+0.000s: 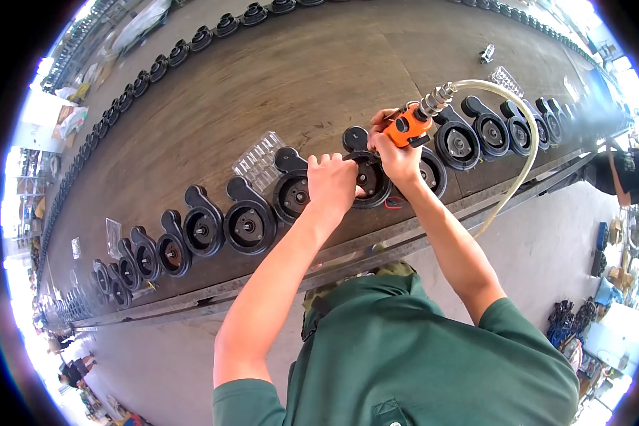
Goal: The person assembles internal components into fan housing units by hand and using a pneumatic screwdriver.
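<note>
My right hand (pixel 397 157) is wrapped round an orange air tool (pixel 409 126) with a metal coupling on its end and a clear hose (pixel 522 117) running from it. It is above the row, between two black round housings. My left hand (pixel 330 186) is curled over the rim of a black blower housing (pixel 370 183), its thumb reaching toward the inside. That housing is a round cup with a metal centre and a smaller round lobe on its far side. Its neighbour on the left, another housing (pixel 291 195), is partly behind my left hand. The tool's working end is hidden.
More black housings (pixel 250 220) stand in a row along the table's near edge, both ways. A second row (pixel 179 53) curves along the far side. Clear plastic trays (pixel 261 162) and a small metal part (pixel 487 53) lie on the brown table (pixel 319 78). Another person (pixel 621 174) is at right.
</note>
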Motion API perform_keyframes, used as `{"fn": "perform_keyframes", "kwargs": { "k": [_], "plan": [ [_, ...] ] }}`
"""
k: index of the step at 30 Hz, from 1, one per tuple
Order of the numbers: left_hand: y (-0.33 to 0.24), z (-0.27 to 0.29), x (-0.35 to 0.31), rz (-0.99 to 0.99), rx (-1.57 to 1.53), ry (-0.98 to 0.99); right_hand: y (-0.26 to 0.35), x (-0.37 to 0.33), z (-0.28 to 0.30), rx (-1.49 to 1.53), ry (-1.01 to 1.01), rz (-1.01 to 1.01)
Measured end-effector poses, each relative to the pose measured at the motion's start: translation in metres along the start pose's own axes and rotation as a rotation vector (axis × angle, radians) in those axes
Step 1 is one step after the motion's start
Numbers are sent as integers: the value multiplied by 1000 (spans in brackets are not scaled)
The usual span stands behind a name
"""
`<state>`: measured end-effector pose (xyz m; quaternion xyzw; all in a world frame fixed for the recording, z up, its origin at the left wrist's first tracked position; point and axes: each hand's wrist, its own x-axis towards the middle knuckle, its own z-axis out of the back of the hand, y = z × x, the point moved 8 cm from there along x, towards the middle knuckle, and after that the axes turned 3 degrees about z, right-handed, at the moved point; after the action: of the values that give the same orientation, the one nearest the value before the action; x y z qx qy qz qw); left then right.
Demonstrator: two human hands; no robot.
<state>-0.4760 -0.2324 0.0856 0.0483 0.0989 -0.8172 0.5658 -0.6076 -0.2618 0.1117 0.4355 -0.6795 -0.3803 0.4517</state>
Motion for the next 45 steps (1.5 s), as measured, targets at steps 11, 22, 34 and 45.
{"fn": "perform_keyframes", "kwargs": {
  "k": [11,22,34,45],
  "plan": [
    [-2,2,-2,-12,8,-37,1,-1,-4,-44,33,65],
    [0,0,-7,0,-10,-142,-6,-6,-11,-49,58,26],
    [1,1,-6,17,-39,-126,-1,-4,-3,16,11,43],
    [2,2,-8,2,-37,-201,12,-45,8,36,73,-94]
  ]
}}
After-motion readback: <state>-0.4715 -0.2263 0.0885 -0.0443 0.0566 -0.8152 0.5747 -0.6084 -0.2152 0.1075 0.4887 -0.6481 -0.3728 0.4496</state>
